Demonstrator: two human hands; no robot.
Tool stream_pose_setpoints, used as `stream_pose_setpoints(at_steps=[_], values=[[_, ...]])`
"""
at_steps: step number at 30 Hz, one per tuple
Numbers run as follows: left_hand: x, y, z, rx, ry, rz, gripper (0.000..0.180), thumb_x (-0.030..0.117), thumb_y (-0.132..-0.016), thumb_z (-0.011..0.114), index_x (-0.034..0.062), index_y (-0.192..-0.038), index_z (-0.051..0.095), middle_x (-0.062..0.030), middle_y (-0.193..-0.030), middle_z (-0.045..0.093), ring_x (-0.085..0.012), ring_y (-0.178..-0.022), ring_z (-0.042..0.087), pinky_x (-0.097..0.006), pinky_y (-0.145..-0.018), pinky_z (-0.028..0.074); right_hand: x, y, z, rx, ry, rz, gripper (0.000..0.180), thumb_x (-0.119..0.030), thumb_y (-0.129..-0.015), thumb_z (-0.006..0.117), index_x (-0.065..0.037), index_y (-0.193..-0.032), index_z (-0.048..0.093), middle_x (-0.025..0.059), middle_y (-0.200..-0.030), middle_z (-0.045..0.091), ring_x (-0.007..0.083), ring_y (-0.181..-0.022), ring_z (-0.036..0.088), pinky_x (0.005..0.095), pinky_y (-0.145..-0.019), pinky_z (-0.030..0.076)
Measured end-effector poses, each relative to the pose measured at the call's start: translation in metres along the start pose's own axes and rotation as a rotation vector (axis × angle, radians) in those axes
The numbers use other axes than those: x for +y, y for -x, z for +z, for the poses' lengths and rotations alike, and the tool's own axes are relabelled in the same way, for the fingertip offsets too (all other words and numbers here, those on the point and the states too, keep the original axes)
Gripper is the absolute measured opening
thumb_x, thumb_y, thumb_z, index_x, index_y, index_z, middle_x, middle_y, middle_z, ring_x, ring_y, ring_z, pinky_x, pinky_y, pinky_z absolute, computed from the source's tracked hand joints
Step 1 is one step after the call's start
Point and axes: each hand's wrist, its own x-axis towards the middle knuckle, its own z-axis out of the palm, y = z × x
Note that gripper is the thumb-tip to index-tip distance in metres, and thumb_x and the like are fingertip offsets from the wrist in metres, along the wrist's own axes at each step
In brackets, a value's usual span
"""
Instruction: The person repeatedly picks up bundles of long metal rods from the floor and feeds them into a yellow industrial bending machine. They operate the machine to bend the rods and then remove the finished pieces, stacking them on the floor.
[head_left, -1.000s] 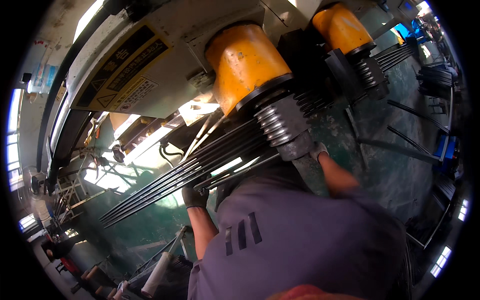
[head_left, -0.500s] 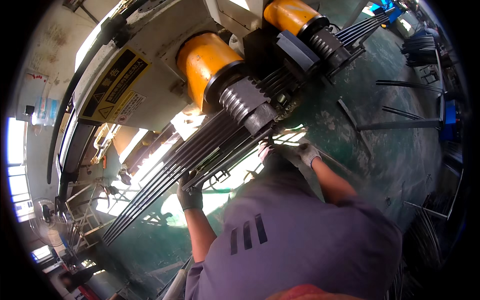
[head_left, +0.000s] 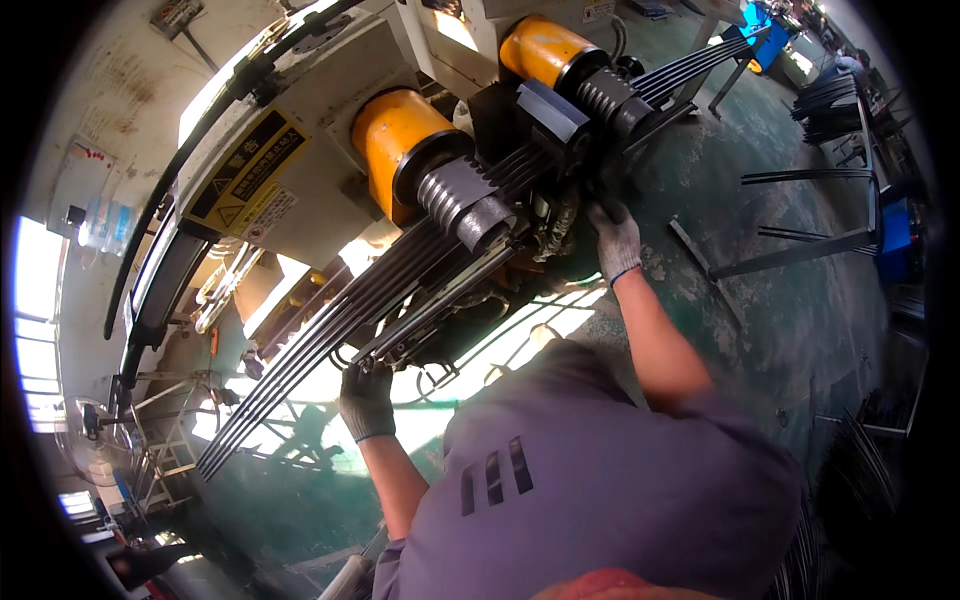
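My left hand (head_left: 367, 402), in a dirty grey knit glove, is closed at the near end of a dark metal rail (head_left: 440, 303) under the machine's rollers. Just beyond it, several long thin dark metal bars (head_left: 300, 352) run side by side through the machine. My right hand (head_left: 616, 245), gloved in lighter grey, reaches up to dark machine parts right of the front ridged roller (head_left: 465, 203). Its fingertips blur into those dark parts, so what they touch is hidden. A dirty hose-like piece (head_left: 556, 232) hangs left of that hand.
Two orange cylinders (head_left: 405, 140) project from the machine body, which bears a yellow and black warning label (head_left: 250, 165). At right, a metal stand (head_left: 800, 255) reaches over the green floor (head_left: 700, 350) near dark bars (head_left: 805, 177). A fan (head_left: 95, 430) stands at far left.
My right hand has moved forward, from close before my body up to the dark machine parts. My left hand has stayed at the rail's end. The whole view has shifted slightly.
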Motion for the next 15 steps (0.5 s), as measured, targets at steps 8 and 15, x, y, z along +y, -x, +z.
stream_pose_setpoints(at_steps=[8,15], values=[[0.042,0.034,0.091,0.278,-1.466,0.401,0.04,0.034,-0.104,0.056,0.0022,-0.127,0.062,-0.0179,-0.123,0.066,-0.0337,-0.114,0.061,-0.044,-0.098,0.05,-0.085,-0.043,0.045,0.082,-0.108,-0.106,0.053,-0.032,-0.101,0.065,0.006,-0.137,0.06,0.0174,-0.135,0.065,0.0259,-0.123,0.058,0.0364,-0.109,0.041],[0.077,0.038,0.103,0.106,-0.608,0.503,0.041,0.031,-0.103,0.057,0.0017,-0.131,0.06,-0.0174,-0.126,0.067,-0.0348,-0.11,0.065,-0.047,-0.098,0.053,-0.078,-0.064,0.051,0.022,-0.285,-0.001,0.057,-0.039,-0.104,0.059,0.007,-0.138,0.058,0.0157,-0.136,0.063,0.0234,-0.122,0.057,0.0353,-0.108,0.041]])
